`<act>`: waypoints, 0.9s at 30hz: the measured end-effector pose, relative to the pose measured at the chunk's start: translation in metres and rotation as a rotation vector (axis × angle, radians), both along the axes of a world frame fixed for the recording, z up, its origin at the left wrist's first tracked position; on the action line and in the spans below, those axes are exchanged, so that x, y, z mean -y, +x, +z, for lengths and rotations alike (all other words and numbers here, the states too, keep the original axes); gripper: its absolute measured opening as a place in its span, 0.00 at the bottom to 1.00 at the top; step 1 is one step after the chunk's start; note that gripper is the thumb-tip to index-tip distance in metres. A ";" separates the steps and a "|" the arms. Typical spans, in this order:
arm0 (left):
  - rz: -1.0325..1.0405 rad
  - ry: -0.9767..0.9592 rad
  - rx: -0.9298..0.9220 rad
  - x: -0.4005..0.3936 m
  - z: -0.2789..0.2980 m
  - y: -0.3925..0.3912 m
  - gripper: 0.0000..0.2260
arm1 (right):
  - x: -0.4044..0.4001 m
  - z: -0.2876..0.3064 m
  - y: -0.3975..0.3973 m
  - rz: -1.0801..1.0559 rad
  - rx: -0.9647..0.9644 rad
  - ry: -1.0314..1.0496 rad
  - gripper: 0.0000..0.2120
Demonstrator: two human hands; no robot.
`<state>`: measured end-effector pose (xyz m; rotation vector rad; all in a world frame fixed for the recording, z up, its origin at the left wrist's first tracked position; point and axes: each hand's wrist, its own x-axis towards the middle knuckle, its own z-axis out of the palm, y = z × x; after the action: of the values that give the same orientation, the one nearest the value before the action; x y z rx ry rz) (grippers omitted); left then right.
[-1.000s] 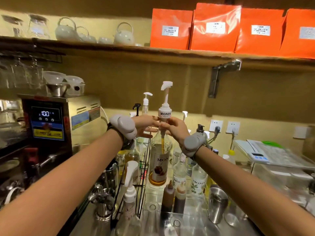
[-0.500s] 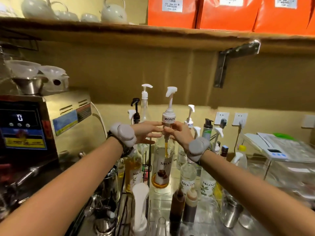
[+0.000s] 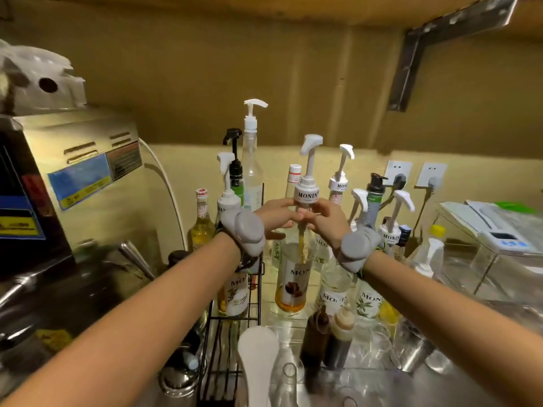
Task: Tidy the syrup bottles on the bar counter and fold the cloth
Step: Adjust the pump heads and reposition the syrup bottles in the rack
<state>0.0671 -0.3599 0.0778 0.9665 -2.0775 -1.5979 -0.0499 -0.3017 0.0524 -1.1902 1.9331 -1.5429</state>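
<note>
A clear Monin syrup bottle [image 3: 292, 284] with amber liquid low in it and a white pump top stands upright at the centre of the counter. My left hand [image 3: 274, 215] and my right hand [image 3: 327, 220] both grip its neck just under the pump collar, one from each side. Several other syrup bottles with white pumps [image 3: 339, 183] crowd behind and to the right of it. Two more bottles [image 3: 233, 289] stand in a black wire rack [image 3: 232, 342] on the left. No cloth is in view.
A steel machine [image 3: 79, 177] fills the left side. Two brown squeeze bottles [image 3: 327, 336] and a white pump head [image 3: 257, 351] stand close in front. A steel cup [image 3: 414, 345] and a clear box with a scale [image 3: 499, 239] sit right. A shelf bracket [image 3: 411, 54] hangs overhead.
The camera has tilted down and moved closer, so the shelf with orange bags has left the view. Both hands stay on the neck of the same bottle, which stays upright.
</note>
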 end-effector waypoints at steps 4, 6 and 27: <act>-0.036 0.022 0.046 0.006 -0.010 0.000 0.20 | -0.003 -0.011 0.004 -0.031 -0.020 0.031 0.16; -0.025 0.046 0.029 0.010 -0.014 0.001 0.19 | -0.002 -0.013 0.006 -0.028 -0.010 0.027 0.16; -0.022 0.153 0.051 0.027 -0.065 -0.010 0.20 | 0.021 -0.066 -0.006 0.001 -0.039 0.149 0.18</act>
<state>0.0567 -0.3873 0.0126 1.0486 -2.0289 -1.7831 -0.0559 -0.3223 -0.0140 -1.1660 2.0327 -1.3576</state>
